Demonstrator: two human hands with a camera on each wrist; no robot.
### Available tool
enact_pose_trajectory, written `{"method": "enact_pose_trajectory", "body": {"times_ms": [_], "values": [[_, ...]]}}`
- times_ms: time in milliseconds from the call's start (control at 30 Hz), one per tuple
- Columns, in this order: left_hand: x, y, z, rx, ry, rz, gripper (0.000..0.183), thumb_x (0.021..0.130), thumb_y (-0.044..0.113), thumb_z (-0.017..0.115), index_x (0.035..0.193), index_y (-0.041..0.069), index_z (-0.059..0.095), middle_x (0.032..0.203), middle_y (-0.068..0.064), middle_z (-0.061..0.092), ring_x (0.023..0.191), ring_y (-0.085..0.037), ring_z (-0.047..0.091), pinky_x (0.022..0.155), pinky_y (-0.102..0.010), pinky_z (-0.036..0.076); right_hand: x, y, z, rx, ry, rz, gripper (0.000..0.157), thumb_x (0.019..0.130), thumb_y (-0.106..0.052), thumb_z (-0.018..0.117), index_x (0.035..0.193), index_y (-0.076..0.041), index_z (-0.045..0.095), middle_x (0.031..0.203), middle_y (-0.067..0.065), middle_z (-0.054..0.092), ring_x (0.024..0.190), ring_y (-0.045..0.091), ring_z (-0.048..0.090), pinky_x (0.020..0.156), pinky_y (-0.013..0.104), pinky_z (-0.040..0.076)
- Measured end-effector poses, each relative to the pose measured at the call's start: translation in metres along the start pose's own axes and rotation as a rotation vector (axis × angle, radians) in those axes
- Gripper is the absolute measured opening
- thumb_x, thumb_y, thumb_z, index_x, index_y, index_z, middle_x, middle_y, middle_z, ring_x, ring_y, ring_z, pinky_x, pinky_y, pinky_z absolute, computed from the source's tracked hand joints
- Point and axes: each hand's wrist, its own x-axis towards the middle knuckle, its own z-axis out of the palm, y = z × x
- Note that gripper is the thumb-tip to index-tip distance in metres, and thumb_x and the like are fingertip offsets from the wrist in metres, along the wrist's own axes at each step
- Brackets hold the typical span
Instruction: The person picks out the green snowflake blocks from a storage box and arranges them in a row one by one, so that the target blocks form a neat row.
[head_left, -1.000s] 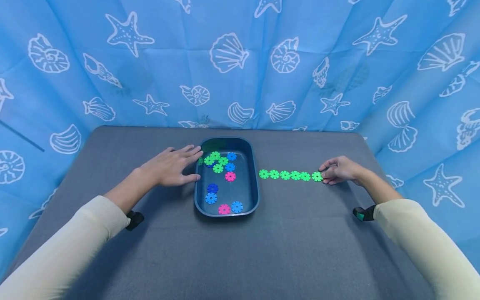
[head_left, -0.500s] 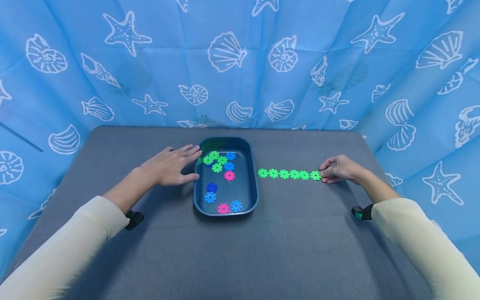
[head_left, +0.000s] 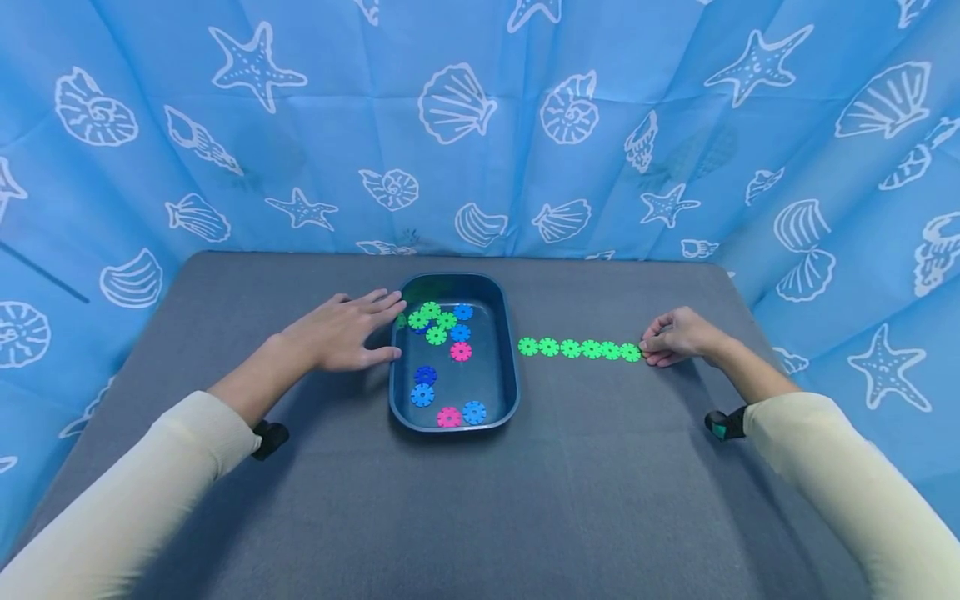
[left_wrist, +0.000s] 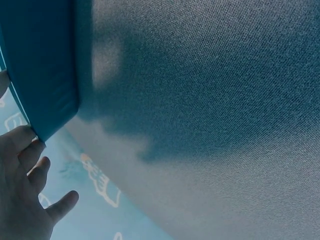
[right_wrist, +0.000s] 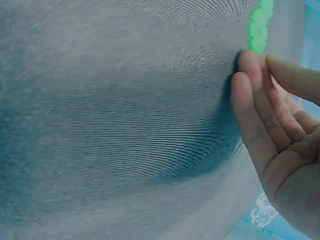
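Right hand (head_left: 678, 336): grip narrowed, pinching end disc (head_left: 630, 353) of six flat, notched green discs (head_left: 588, 349), rowed toward fabric-textured bench's (head_left: 570, 475) right edge. Left hand (head_left: 348, 333): grip spread, touching smooth, round-cornered tray (head_left: 487, 367).

Our head cam sits up high, looking forward and down across the grey fabric-covered table (head_left: 600, 500) to the light blue curtain with white seashell prints (head_left: 517, 83), so it's our widest shot. The left wrist cam is way closer, low over the cloth; we share the bare left hand (head_left: 345, 335) and the rim of the dark blue rounded rectangular tray (head_left: 515, 367) with the head view. Our right wrist one's just as tight, sharing the bare right hand (head_left: 677, 337) and the nearest bright green, notched, round discs (head_left: 601, 351).
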Motion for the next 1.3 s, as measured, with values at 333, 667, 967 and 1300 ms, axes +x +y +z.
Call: {"method": "enact_pose_trajectory", "body": {"times_ms": [333,667,967,1300], "values": [[0.001,0.001,0.000,0.009,0.005,0.013,0.080,0.097,0.054,0.054,0.156,0.006,0.031,0.161,-0.015,0.027,0.149,-0.036,0.023,0.110,-0.067,0.026,-0.001,-0.046,-0.002,-0.017,-0.077,-0.057,0.044,0.104,-0.023,0.055,0.128,0.013,0.053,0.103,0.020,0.072,0.091,0.027,0.073,0.083,0.043,0.058],[0.001,0.001,-0.001,0.009,0.001,0.004,0.080,0.097,0.054,0.054,0.156,0.006,0.031,0.161,-0.016,0.028,0.148,-0.036,0.024,0.111,-0.067,0.026,0.001,-0.136,0.023,-0.014,-0.127,-0.187,0.045,0.105,-0.025,0.052,0.134,0.009,0.052,0.117,0.025,0.067,0.100,0.028,0.071,0.086,0.039,0.057],[-0.001,-0.001,0.000,0.003,0.011,0.010,0.079,0.096,0.054,0.055,0.155,0.006,0.033,0.161,-0.015,0.029,0.148,-0.037,0.026,0.110,-0.068,0.026,0.017,-0.195,0.071,0.007,-0.152,-0.247,0.039,0.104,-0.020,0.053,0.132,0.007,0.056,0.119,0.027,0.066,0.104,0.032,0.070,0.092,0.042,0.055],[-0.002,-0.002,-0.001,-0.004,0.013,0.009,0.080,0.096,0.055,0.055,0.155,0.007,0.033,0.161,-0.015,0.030,0.147,-0.037,0.026,0.110,-0.068,0.027,0.039,-0.212,0.118,-0.028,-0.241,-0.224,0.041,0.104,-0.020,0.054,0.134,0.009,0.055,0.125,0.028,0.063,0.112,0.033,0.067,0.098,0.043,0.051]]}}
